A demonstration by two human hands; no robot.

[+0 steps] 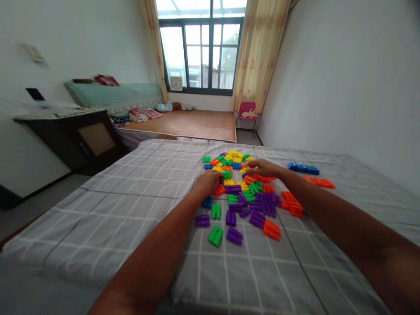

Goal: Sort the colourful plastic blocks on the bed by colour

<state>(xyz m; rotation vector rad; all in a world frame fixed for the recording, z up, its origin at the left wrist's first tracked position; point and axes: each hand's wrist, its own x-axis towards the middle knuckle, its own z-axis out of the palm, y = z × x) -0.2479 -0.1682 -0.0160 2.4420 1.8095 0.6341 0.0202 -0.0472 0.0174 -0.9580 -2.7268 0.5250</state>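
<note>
A loose pile of plastic building blocks, each made of ribbed tubes side by side, lies on the grey checked bedsheet [141, 210]. My left hand [207, 182] rests at the pile's left edge, fingers curled beside a green block [226, 174] and an orange block [219, 190]. Whatever is under its fingers is hidden. Across from it, my right hand [260, 167] reaches into the far right of the pile. Its fingers bend down at a yellow block [244, 170]; what they grip is too small to tell. Several purple blocks [266, 204] stand joined nearer me.
To the right lie a blue row of joined blocks [303, 168] and an orange row [319, 181]. Single green [215, 236] and purple blocks [234, 235] are scattered at the near side. A dark cabinet [95, 138] stands left; a pink chair [247, 111] is by the window.
</note>
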